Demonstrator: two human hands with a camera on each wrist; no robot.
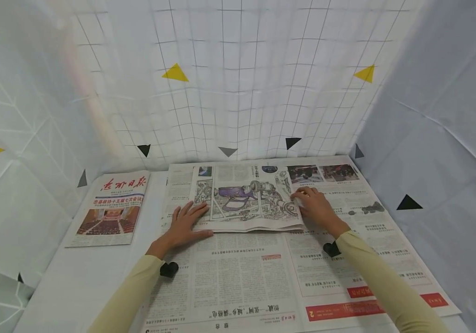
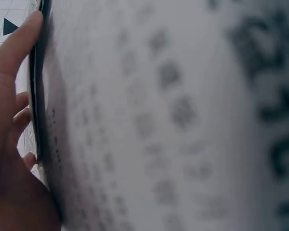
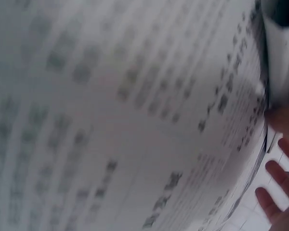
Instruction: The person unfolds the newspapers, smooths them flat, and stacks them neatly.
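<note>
A folded newspaper (image 1: 238, 225) with a purple-and-grey machine drawing lies across larger spread newspaper sheets (image 1: 242, 273). My left hand (image 1: 185, 226) rests at its left end with fingers spread over the paper and the thumb along the near fold. At the right end, my right hand (image 1: 317, 208) touches the side edge with bent fingertips. The left wrist view has the left thumb (image 2: 26, 36) against the edge of blurred newsprint (image 2: 135, 120). In the right wrist view the right thumb (image 3: 282, 118) meets the fold edge, and the other fingers (image 3: 279, 175) are spread apart.
Left of the spread sheets, another folded newspaper (image 1: 110, 222) with red headlines lies on the white table (image 1: 92, 282). White grid-patterned sheeting (image 1: 258, 106) stands behind, and grey-white side panels (image 1: 442, 138) flank the table.
</note>
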